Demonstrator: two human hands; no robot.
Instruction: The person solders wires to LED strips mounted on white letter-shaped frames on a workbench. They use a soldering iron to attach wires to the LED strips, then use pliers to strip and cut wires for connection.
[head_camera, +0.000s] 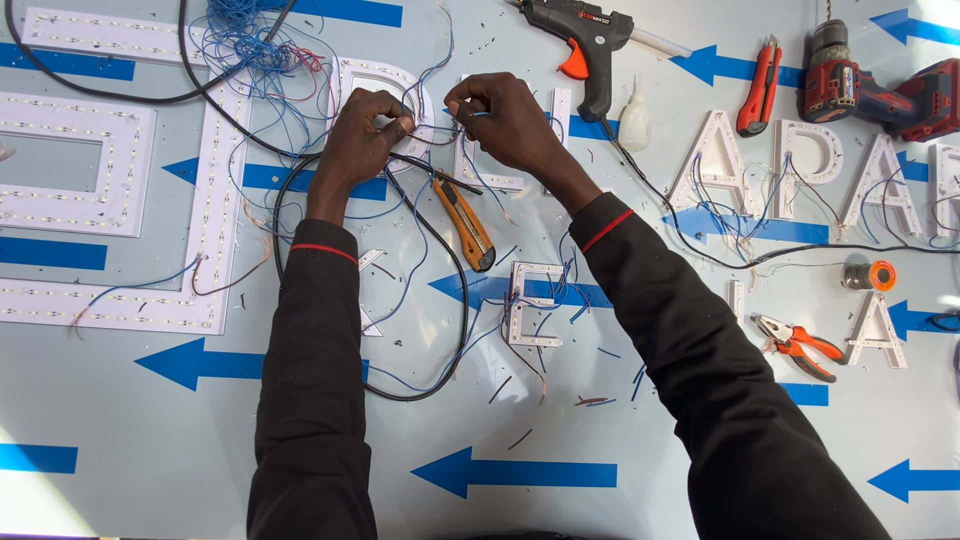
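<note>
Both hands pinch thin wires between fingertips above a white sign letter (385, 85) studded with small lights. Left hand (362, 135): fingers curled shut on a blue wire (425, 75) at the letter's right edge, knuckles toward the camera. Right hand (505, 120): thumb and forefinger closed on the same run of wire, just beside the left hand, the two fingertips near but apart. Wire held: lifted slightly off the work surface (130, 430), a pale sheet printed with blue arrows, between the two hands. Black cable (455, 300): loops under both wrists and down between the forearms. Yellow utility knife (465, 225): lies diagonally just below the hands, untouched. Smaller lit letter (530, 300): rests between the forearms. Upper right: black glue gun (585, 45), red cordless drill (875, 90), orange-handled pliers (800, 345), all well apart from the hands.
</note>
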